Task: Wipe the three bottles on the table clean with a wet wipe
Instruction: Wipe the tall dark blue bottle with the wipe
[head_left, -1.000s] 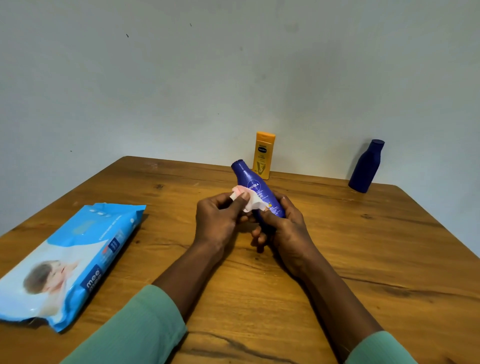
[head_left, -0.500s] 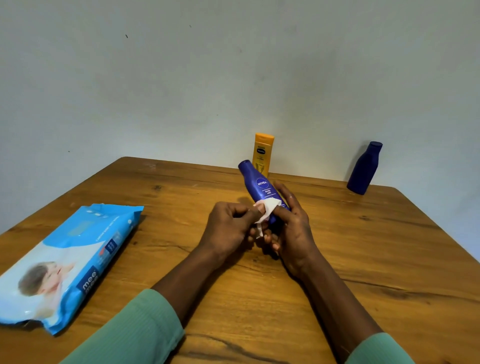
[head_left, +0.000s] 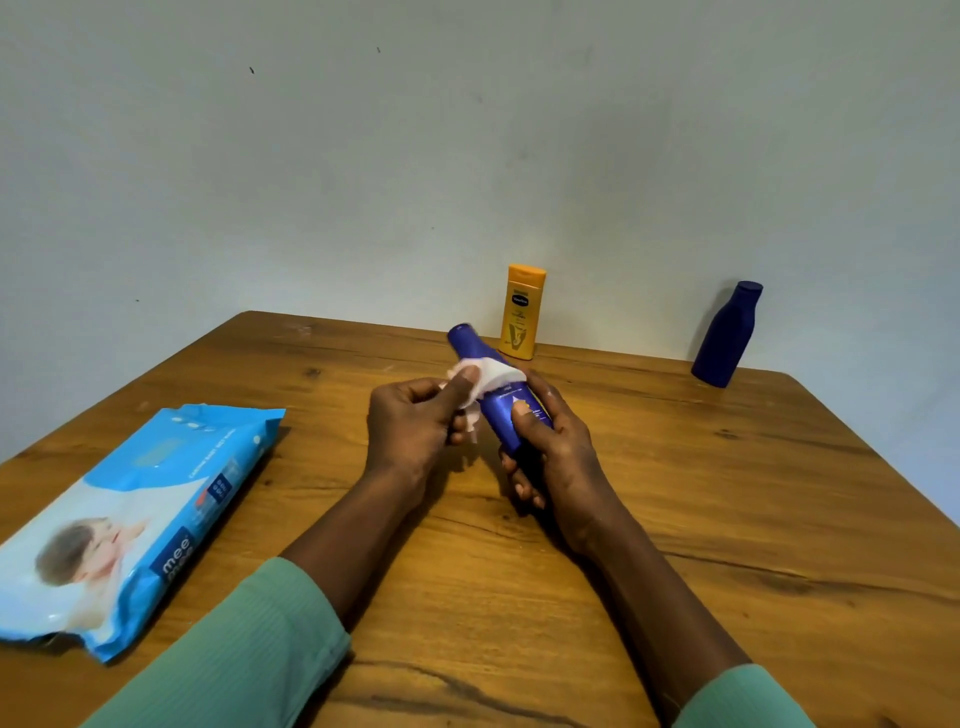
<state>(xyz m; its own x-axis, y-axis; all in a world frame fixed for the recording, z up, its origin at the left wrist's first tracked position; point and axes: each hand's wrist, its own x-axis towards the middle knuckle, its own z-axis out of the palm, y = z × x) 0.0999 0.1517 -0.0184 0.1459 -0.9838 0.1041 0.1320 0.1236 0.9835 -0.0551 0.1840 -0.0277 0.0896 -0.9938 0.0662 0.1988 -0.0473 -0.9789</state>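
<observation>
Hands meet over the wooden table (head_left: 675, 519). Right hand (head_left: 550, 457) wraps tight around the blue bottle (head_left: 498, 395), tilted, cap away. Left hand (head_left: 410, 431) pinches the wet wipe (head_left: 491, 382) against its neck. Plastic looks smooth, light and maybe slippery when wet, so grip the fat bottom part. Yellow bottle (head_left: 522, 312) and dark blue bottle (head_left: 727, 335) stand far back.

Wipe moves up the bottle

The left hand (head_left: 410, 426) has slid the wet wipe (head_left: 488, 379) from the middle of the blue bottle (head_left: 498, 400) up toward its neck, covering the label.
</observation>
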